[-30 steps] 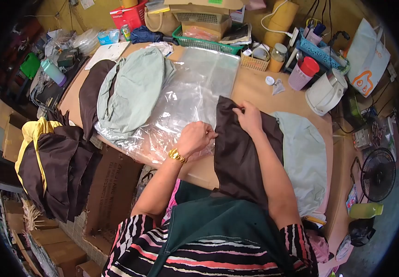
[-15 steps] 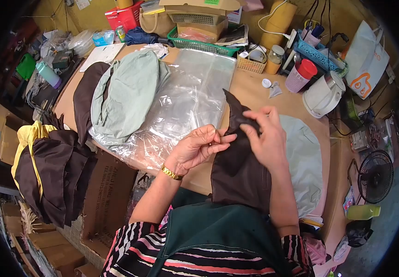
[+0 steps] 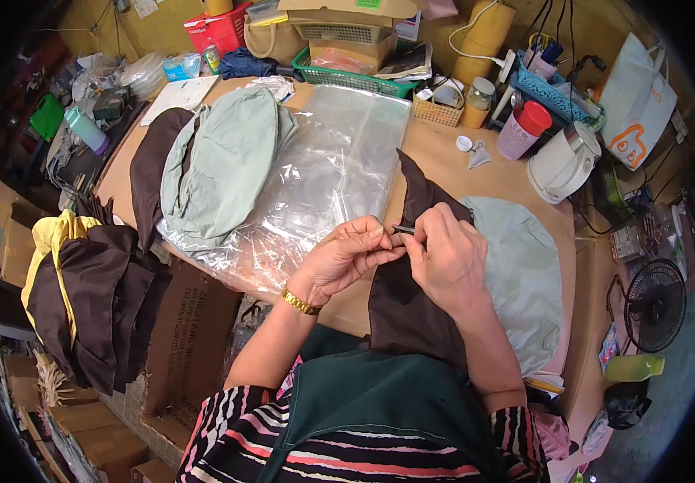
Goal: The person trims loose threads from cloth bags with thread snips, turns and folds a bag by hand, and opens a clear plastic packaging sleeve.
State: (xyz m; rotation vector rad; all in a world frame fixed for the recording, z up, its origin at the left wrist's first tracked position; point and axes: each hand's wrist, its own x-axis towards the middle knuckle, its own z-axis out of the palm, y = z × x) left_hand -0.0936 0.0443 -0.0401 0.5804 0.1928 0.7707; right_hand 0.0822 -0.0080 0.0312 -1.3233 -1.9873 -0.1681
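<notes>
We see the brown cloth (image 3: pixel 412 310) stretching from the desk (image 3: pixel 436 149) to the green apron (image 3: pixel 387 386), with clear plastic (image 3: pixel 347 145) on its left and a pale green cloth (image 3: pixel 522 282) on its right. Over it, our left hand (image 3: pixel 350 251) and right hand (image 3: pixel 449 256) pinch a thin dark strip (image 3: pixel 403 229) (part of that cloth or not, we cannot tell).

Just right of the clear plastic sheeting (image 3: pixel 347 137), the right hand (image 3: pixel 448 258) grips dark brown cloth (image 3: pixel 412 306). The left hand (image 3: pixel 351 253), thumb and forefinger together, is at the sheeting's near right edge (a dark sliver shows between the hands, too small to name). One pale green cloth (image 3: pixel 226 161) overlaps the sheeting's left side; another pale green piece (image 3: pixel 524 274) lies well to its right, beyond the brown cloth. A green basket (image 3: pixel 315 73) stands behind the sheeting.
</notes>
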